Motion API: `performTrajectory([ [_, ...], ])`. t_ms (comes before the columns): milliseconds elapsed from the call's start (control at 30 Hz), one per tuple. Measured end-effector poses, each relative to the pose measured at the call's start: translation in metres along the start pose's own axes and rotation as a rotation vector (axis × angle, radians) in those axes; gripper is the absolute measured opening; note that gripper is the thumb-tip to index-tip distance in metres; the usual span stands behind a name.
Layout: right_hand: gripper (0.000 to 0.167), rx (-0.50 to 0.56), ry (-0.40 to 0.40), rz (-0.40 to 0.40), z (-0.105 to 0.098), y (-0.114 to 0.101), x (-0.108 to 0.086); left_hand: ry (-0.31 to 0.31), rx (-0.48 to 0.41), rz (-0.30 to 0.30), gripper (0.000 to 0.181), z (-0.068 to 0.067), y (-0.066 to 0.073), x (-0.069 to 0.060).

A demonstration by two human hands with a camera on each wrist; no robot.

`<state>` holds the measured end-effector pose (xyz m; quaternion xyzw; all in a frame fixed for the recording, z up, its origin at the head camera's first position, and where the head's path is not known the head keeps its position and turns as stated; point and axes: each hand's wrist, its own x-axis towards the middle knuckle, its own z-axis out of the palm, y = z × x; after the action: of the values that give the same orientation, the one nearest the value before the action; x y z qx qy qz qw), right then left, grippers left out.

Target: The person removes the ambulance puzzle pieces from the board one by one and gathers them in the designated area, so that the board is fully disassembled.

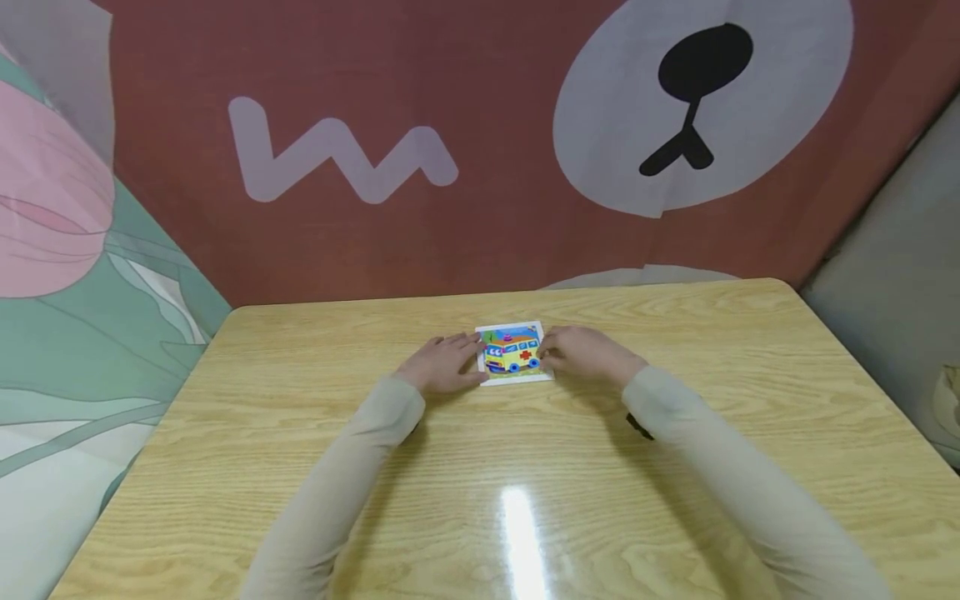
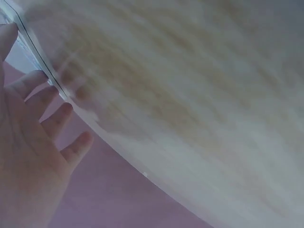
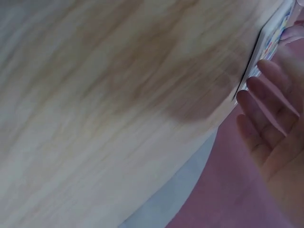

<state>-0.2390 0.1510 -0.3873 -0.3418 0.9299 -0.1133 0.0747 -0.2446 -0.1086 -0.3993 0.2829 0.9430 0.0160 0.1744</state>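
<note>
A small flat picture board [image 1: 512,354] with a white border lies near the far edge of the table. It shows a yellow ambulance van with a red cross. My left hand [image 1: 447,363] rests at its left side, fingers spread and fairly straight. In the left wrist view, the fingertips [image 2: 66,108] line up along the board's pale edge [image 2: 34,50]. At the right side is my right hand [image 1: 588,354], its fingers lightly bent against the border. The right wrist view has those fingertips [image 3: 254,85] beside the board's edge [image 3: 256,54]; the thumb's contact is partly hidden.
The light wood table [image 1: 525,450] spreads out below both forearms and carries a bright light reflection. Just behind its far edge stands a reddish-brown printed backdrop [image 1: 487,242]. A floral printed cloth [image 1: 60,333] hangs at the left, and a grey surface [image 1: 900,275] lies at the right.
</note>
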Motion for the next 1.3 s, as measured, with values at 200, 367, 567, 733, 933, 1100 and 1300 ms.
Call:
performTrajectory([
  [200,0.025,0.052,0.013,0.058,0.001,-0.004,0.007,0.020,0.026,0.037,0.070,0.002,0.005,-0.002],
  [367,0.049,0.026,-0.055,0.107,0.002,-0.008,0.011,0.015,0.023,0.061,0.071,0.001,0.010,-0.003],
  [567,0.054,0.045,-0.096,0.104,0.004,-0.008,0.010,0.037,-0.010,0.070,0.080,0.002,0.012,-0.004],
  [733,0.051,0.078,-0.087,0.083,0.007,-0.005,0.005,0.006,-0.038,0.033,0.090,0.005,0.011,-0.005],
  [933,0.052,0.087,-0.088,0.077,0.008,-0.004,0.001,-0.028,-0.054,0.009,0.093,0.005,0.012,-0.005],
  [1100,0.051,0.086,-0.092,0.059,0.006,-0.006,-0.001,-0.030,-0.077,0.005,0.089,0.005,0.012,-0.006],
  [1300,0.052,0.093,-0.117,0.062,0.002,-0.010,-0.001,-0.034,-0.084,-0.003,0.089,0.006,0.012,-0.008],
])
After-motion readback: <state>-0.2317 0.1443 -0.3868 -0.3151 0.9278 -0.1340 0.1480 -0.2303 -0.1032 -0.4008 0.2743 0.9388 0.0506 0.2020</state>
